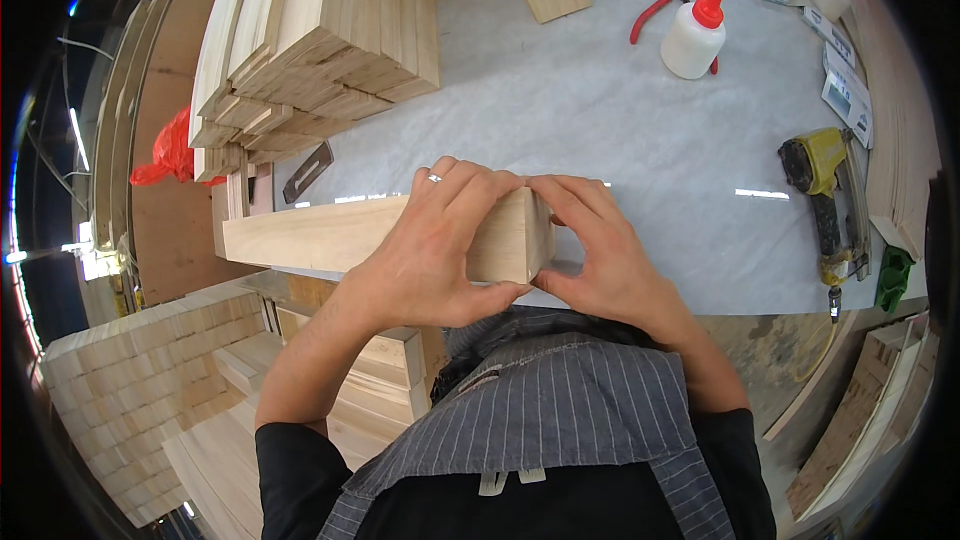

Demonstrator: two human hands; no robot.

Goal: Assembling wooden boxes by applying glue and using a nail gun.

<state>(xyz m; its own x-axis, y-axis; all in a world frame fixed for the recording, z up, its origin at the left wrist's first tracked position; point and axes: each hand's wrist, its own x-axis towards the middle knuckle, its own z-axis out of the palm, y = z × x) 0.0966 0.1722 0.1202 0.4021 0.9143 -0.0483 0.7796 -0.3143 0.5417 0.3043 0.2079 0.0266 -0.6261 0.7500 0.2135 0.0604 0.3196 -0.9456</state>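
A long, pale wooden block-shaped piece (320,232) lies along the near edge of the grey worktable. I cannot tell if it is solid or hollow. My left hand (432,245) is wrapped over it near its right end, fingers on the far side and thumb on the near side. Closed on that same end is my right hand (608,255), its fingertips and thumb at the far and near corners of the end face (538,235). The two hands nearly meet there. A ring shows on a left finger.
A tall stack of boards (330,30) stands back left, with a flat metal tool (308,172) before it. A white glue bottle (692,40) stands beside red-handled pliers (653,15). At right lies a yellow-black nail gun (825,190) with a hose. More timber (150,380) is stacked lower left.
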